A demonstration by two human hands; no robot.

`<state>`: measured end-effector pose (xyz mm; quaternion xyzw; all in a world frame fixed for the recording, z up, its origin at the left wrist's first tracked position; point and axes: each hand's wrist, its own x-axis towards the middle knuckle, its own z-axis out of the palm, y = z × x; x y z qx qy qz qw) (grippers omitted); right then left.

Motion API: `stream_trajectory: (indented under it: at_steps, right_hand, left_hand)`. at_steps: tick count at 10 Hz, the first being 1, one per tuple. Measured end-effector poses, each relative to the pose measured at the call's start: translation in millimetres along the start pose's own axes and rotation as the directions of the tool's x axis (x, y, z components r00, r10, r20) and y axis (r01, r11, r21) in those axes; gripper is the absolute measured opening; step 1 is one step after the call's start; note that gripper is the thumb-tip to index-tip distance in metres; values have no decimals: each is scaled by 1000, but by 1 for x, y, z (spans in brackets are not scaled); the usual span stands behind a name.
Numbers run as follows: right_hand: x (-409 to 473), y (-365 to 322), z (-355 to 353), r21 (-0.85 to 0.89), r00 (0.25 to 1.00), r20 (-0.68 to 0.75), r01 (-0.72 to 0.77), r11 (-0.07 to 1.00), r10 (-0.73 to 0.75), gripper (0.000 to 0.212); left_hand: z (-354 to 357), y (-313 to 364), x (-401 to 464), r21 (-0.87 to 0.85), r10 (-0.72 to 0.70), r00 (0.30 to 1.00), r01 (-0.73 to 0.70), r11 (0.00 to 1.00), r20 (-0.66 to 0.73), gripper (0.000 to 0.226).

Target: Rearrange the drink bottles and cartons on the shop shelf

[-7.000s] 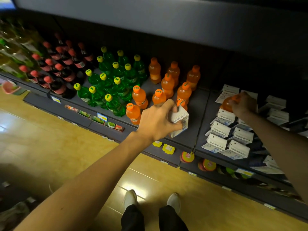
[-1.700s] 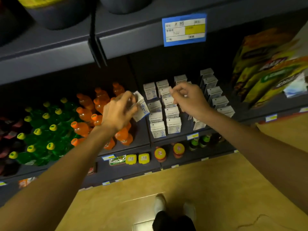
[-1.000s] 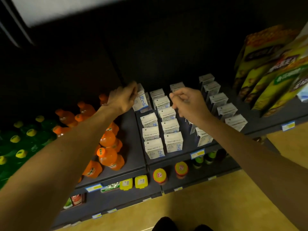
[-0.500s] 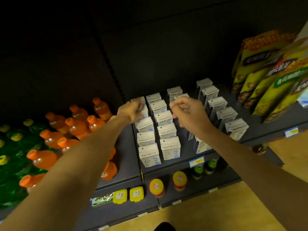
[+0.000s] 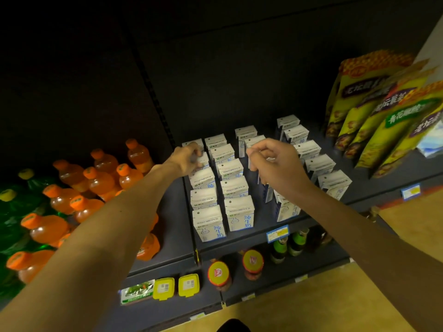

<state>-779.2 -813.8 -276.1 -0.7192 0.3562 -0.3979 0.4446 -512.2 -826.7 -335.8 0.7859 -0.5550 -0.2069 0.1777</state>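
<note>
The dark shelf (image 5: 177, 219) carries yellow snack bags (image 5: 374, 121) at the right, orange soda bottles (image 5: 100, 180) at the left and rows of white milk cartons (image 5: 236, 212) between. The carton that half a second ago showed at the left hand (image 5: 185, 159) now stands in the leftmost row, that hand's curled fingers on its top. The right hand (image 5: 275, 164) pinches the top of a third-row carton (image 5: 262, 178), hiding most of it.

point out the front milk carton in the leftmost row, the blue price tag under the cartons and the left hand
front milk carton (image 5: 211, 222): head view, on its front face.
blue price tag (image 5: 277, 233): head view, middle of the tag on the shelf edge.
left hand (image 5: 185, 157): head view, back of the hand.
</note>
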Motion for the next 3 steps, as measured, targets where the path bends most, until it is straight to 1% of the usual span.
stream_trajectory:
  at_steps: [1, 2, 3]
  right_hand:
    - [-4, -15, 1, 4, 1000, 10, -17, 1000, 17, 11]
    - [-9, -41, -3, -27, 999, 33, -30, 999, 31, 12]
    - [-16, -70, -4, -7, 995, 52, -87, 996, 87, 15]
  left_hand:
    - [-17, 3, -21, 70, 28, 999, -27, 997, -17, 18]
    - [-42, 1, -51, 120, 61, 995, -52, 991, -73, 14]
    - [-64, 0, -84, 137, 40, 996, -28, 990, -84, 18]
